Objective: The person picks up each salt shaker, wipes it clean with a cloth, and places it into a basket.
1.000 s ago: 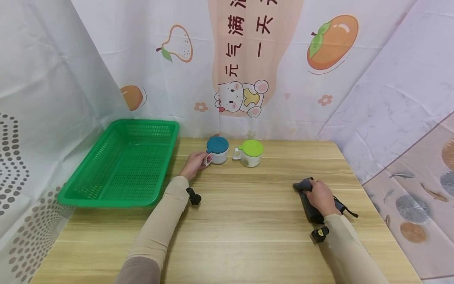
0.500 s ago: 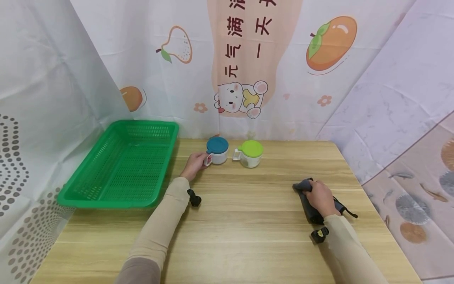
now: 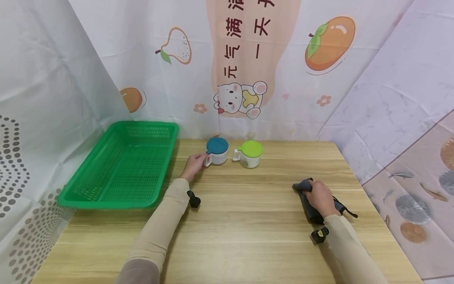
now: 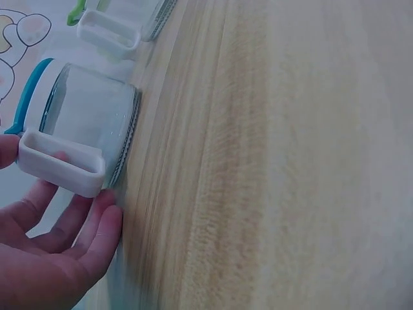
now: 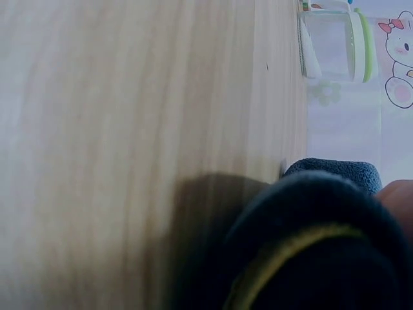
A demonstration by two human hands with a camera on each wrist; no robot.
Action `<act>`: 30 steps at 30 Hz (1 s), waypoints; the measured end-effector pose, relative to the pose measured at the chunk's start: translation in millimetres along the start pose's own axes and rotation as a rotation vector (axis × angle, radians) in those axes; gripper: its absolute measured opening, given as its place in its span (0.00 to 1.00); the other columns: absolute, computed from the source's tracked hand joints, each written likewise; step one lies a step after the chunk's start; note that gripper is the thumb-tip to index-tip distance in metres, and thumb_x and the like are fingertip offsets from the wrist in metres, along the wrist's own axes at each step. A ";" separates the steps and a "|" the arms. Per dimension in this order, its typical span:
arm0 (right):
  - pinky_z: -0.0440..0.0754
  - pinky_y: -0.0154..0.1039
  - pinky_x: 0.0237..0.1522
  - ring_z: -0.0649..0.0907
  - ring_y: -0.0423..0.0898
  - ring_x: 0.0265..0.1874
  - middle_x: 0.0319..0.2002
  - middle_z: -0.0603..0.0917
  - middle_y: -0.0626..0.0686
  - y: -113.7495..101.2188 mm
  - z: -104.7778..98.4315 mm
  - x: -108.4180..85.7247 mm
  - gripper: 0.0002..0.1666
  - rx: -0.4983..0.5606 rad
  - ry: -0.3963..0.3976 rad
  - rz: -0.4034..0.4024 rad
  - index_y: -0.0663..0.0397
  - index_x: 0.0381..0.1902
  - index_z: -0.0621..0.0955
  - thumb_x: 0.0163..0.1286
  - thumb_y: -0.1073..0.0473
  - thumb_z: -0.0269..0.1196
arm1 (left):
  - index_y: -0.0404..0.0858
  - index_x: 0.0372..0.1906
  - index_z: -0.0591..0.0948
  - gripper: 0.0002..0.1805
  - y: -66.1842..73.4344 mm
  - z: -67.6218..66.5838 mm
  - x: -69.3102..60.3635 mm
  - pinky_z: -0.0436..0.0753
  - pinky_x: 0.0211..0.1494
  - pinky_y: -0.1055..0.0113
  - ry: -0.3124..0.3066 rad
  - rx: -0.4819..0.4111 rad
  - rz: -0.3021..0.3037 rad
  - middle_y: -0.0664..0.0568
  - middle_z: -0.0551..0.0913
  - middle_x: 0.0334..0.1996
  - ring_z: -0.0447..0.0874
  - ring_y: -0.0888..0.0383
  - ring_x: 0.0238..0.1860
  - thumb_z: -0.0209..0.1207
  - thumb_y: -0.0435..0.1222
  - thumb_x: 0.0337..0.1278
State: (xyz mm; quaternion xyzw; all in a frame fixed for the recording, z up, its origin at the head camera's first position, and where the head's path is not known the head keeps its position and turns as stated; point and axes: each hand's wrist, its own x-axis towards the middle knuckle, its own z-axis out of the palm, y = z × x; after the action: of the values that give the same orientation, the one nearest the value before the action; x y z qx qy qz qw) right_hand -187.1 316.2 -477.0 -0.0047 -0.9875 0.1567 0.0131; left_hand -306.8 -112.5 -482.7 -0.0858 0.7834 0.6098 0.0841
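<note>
A clear jar with a blue lid (image 3: 217, 146) and a white handle (image 4: 61, 163) stands upright near the back of the table. My left hand (image 3: 194, 165) pinches its handle; in the left wrist view the thumb is at the handle's lid end and the other fingers curl behind and below it. A second jar, with a green lid (image 3: 252, 149), stands just right of it. At the right, my right hand (image 3: 320, 198) grips a dark blue-grey plush cloth item (image 3: 307, 206) with a black strap. In the right wrist view a curved yellow band shows on it; its exact kind is unclear.
A green plastic basket (image 3: 164, 169) with perforated walls stands at the left of the wooden table (image 3: 248, 236). A printed curtain (image 3: 283, 98) hangs right behind the jars. Small black cameras (image 3: 194, 200) are worn on both wrists.
The scene shifts very slightly as the head camera moves. Both hands stay in place, the left at the jar's handle and the right on the dark plush item.
</note>
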 end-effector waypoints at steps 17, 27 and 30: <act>0.77 0.65 0.51 0.77 0.73 0.49 0.49 0.77 0.77 1.0 0.3 0.5 0.28 0.013 -0.016 0.021 0.77 0.59 0.73 0.65 0.65 0.63 | 0.35 0.57 0.80 0.23 0.2 0.9 1.1 0.82 0.53 0.62 0.015 -0.009 0.004 0.41 0.80 0.56 0.79 0.54 0.47 0.52 0.47 0.69; 0.78 0.64 0.49 0.79 0.72 0.47 0.48 0.78 0.76 0.1 -0.7 -5.5 0.27 0.046 0.039 0.006 0.76 0.58 0.74 0.65 0.65 0.64 | 0.27 0.50 0.79 0.19 2.3 3.6 2.4 0.84 0.48 0.62 -0.080 -0.126 0.024 0.47 0.81 0.38 0.80 0.57 0.43 0.45 0.38 0.73; 0.77 0.64 0.49 0.79 0.72 0.47 0.46 0.80 0.75 -0.1 -0.7 -5.7 0.24 0.055 0.080 -0.026 0.75 0.55 0.77 0.64 0.65 0.64 | 0.26 0.51 0.78 0.18 1.7 4.6 3.3 0.84 0.51 0.59 -0.097 -0.163 0.000 0.49 0.79 0.36 0.79 0.56 0.43 0.45 0.37 0.73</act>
State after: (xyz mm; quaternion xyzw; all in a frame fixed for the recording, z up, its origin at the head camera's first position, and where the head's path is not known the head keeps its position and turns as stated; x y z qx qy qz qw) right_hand -181.4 316.2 -476.4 0.0024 -0.9816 0.1831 0.0546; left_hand -310.3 -107.8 -482.9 -0.0624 0.7260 0.6752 0.1147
